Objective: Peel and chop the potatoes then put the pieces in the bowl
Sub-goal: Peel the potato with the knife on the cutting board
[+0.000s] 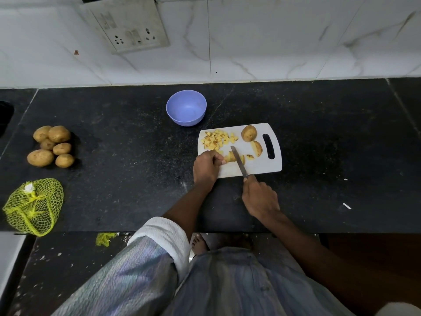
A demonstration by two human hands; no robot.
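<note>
Left hand (206, 166) pins a potato wedge (231, 158) on the white cutting board (262, 166), fingers curled on its left end. Right hand (259, 197) grips the knife (238, 161), whose blade lies across the wedge's long axis, apparently mid-cut. Diced pieces (217, 140) sit just beyond; the purple bowl (186, 110) waits empty behind the board.

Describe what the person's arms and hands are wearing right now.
Both hands are bare: no gloves, rings or watch visible on the left hand or the right hand. The left sleeve is shimmery blue-grey fabric, rolled above the elbow to show a white lining. The right forearm is bare.
</note>
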